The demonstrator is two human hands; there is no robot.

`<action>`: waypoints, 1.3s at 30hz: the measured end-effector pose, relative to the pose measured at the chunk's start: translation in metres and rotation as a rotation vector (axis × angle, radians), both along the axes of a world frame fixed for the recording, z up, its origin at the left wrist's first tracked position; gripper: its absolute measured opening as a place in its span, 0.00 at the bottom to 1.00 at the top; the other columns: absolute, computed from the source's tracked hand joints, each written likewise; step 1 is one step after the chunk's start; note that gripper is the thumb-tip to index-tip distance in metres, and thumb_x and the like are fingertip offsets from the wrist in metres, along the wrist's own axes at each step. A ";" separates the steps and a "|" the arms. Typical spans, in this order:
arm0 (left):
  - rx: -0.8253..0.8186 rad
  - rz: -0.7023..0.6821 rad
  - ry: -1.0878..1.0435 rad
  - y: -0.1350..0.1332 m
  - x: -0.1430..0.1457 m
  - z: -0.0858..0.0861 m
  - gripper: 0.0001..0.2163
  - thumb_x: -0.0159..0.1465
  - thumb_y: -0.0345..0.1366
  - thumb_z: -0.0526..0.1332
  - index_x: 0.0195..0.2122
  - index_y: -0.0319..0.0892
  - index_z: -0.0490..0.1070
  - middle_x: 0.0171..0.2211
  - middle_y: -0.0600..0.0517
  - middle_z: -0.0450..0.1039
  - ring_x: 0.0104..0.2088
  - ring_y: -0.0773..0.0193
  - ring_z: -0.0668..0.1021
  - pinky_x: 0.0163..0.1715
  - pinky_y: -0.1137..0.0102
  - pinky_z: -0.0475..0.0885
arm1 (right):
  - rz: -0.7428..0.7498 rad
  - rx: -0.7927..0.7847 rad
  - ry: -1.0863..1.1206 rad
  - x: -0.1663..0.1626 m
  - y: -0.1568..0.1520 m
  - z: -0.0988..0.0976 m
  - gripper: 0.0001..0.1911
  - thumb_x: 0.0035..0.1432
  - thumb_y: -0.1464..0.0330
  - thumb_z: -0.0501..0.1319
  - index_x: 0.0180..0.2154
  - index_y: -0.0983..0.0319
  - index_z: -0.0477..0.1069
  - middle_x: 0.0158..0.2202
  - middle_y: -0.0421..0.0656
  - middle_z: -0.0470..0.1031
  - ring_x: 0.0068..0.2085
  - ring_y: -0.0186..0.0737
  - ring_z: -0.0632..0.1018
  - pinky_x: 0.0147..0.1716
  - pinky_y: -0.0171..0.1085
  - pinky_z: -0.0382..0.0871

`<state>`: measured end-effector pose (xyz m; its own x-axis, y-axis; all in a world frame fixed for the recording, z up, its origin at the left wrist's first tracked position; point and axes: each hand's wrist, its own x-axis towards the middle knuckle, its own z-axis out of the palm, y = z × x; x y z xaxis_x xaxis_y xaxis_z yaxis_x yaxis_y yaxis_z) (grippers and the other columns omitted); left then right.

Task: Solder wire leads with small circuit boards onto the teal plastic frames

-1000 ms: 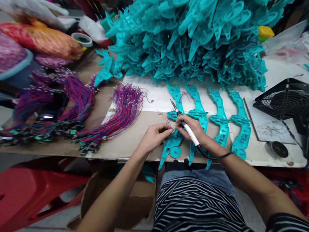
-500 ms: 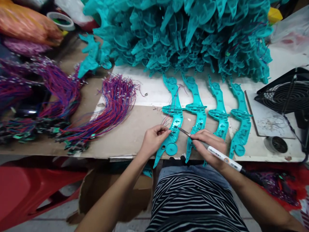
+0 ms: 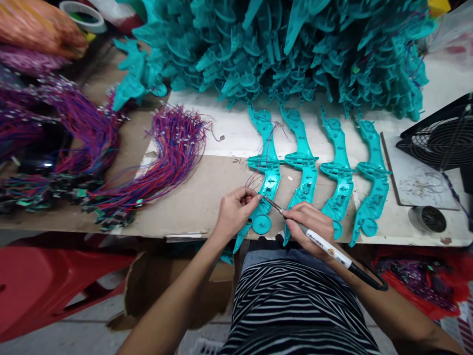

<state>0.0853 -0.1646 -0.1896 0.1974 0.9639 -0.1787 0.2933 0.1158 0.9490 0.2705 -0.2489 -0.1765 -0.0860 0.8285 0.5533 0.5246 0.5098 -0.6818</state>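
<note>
My left hand [image 3: 235,212] is closed in a pinch on thin red and blue wires [image 3: 254,180] at the leftmost teal plastic part [image 3: 266,172]. In my right hand [image 3: 308,224] I grip a white-handled soldering iron [image 3: 325,246] like a pen. Its metal tip points up and left and meets my left fingertips over that part. Three more teal parts [image 3: 340,175] lie in a row to the right on the table [image 3: 192,202].
A big heap of teal parts [image 3: 288,44] fills the back. Bundles of red-blue wires [image 3: 162,158] lie on the left. A black fan [image 3: 439,138], a metal plate [image 3: 414,182] and a small round tin [image 3: 426,219] stand on the right. A red stool [image 3: 44,286] is below left.
My right hand turned the soldering iron from pointing up and away to lying low, with its tip brought to my left fingertips. The view shifted slightly toward the table.
</note>
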 end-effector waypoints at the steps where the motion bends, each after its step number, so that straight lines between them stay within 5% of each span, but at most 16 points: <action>1: 0.000 0.002 0.002 0.000 0.000 0.000 0.08 0.52 0.40 0.65 0.24 0.40 0.74 0.21 0.54 0.69 0.23 0.68 0.66 0.23 0.74 0.61 | -0.002 0.013 -0.012 0.000 0.000 -0.001 0.13 0.58 0.76 0.60 0.44 0.59 0.76 0.31 0.44 0.79 0.33 0.38 0.78 0.34 0.38 0.76; 17: 0.026 -0.009 0.007 0.000 0.000 -0.001 0.09 0.53 0.41 0.64 0.25 0.39 0.74 0.21 0.54 0.69 0.23 0.69 0.67 0.23 0.74 0.62 | -0.011 0.082 -0.037 0.002 0.000 -0.002 0.14 0.57 0.78 0.60 0.44 0.61 0.75 0.29 0.44 0.75 0.33 0.38 0.77 0.33 0.39 0.75; 25: 0.049 -0.020 -0.005 0.000 0.000 -0.005 0.09 0.53 0.40 0.63 0.25 0.39 0.73 0.21 0.55 0.68 0.22 0.69 0.66 0.23 0.74 0.62 | -0.050 0.042 -0.066 0.008 0.001 0.013 0.10 0.60 0.75 0.61 0.44 0.62 0.75 0.30 0.44 0.77 0.35 0.37 0.78 0.34 0.38 0.75; 30: 0.083 -0.046 0.007 0.000 -0.001 -0.007 0.08 0.54 0.40 0.63 0.25 0.40 0.73 0.20 0.55 0.67 0.22 0.69 0.67 0.23 0.74 0.62 | -0.089 0.044 -0.121 0.004 0.024 0.015 0.09 0.63 0.71 0.60 0.46 0.59 0.74 0.33 0.41 0.79 0.32 0.34 0.78 0.34 0.35 0.75; 39: 0.210 -0.103 0.112 0.001 -0.004 -0.008 0.04 0.53 0.34 0.60 0.26 0.40 0.73 0.24 0.54 0.70 0.26 0.67 0.70 0.28 0.72 0.64 | 0.036 -0.025 -0.171 -0.025 0.065 -0.004 0.14 0.66 0.71 0.56 0.52 0.57 0.69 0.42 0.44 0.78 0.44 0.40 0.76 0.45 0.42 0.74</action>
